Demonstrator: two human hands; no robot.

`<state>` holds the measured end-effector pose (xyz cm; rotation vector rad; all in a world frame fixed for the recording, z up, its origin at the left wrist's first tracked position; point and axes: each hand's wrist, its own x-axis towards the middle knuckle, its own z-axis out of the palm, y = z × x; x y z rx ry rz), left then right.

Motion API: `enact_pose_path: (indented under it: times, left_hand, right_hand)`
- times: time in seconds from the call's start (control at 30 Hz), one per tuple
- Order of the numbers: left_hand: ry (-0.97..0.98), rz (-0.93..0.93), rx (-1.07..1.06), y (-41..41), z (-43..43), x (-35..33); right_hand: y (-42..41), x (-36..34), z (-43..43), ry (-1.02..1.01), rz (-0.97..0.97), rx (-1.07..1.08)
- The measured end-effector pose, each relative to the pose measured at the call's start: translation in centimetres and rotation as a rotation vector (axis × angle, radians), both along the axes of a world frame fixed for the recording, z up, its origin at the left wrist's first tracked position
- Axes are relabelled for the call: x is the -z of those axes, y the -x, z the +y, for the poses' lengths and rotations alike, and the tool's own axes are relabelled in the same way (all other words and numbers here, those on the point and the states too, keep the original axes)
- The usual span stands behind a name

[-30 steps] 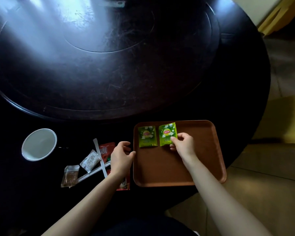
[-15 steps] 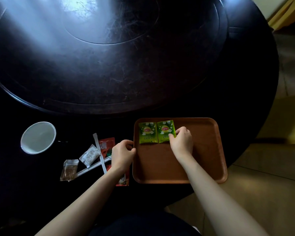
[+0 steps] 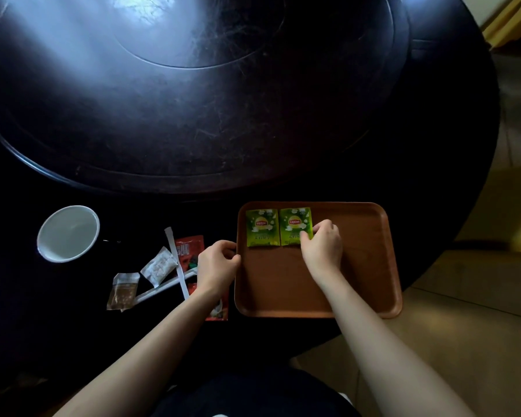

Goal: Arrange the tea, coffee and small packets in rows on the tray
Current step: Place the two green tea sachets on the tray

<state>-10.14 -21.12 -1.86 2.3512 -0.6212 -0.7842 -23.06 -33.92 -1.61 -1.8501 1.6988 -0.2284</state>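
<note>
Green tea sachets (image 3: 278,227) side by side

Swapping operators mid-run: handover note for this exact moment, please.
Right hand: fingertips on the right green tea packet, squaring it beside the left green tea packet at the tray's far-left corner.
Left hand: at the tray's left rim, holding nothing visible.
Done: two teas in a row.
Left on the table: red packets, white sachet, clear sachet, white sticks.
</note>
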Motion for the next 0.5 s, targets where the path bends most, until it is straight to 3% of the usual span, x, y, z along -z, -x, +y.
enact_pose_path:
  times: [0.33,0.5]
  left_hand:
    - [0.071,-0.014,-0.003,-1.0,1.9,-0.8]
    - [0.130,-0.220,0.014,-4.8,4.6,-1.2]
  right_hand:
    - [0.0,-0.4,0.2,0.046,-0.025,0.011]
    - [-2.1,-1.7,3.3,0.287,-0.055,-0.308]
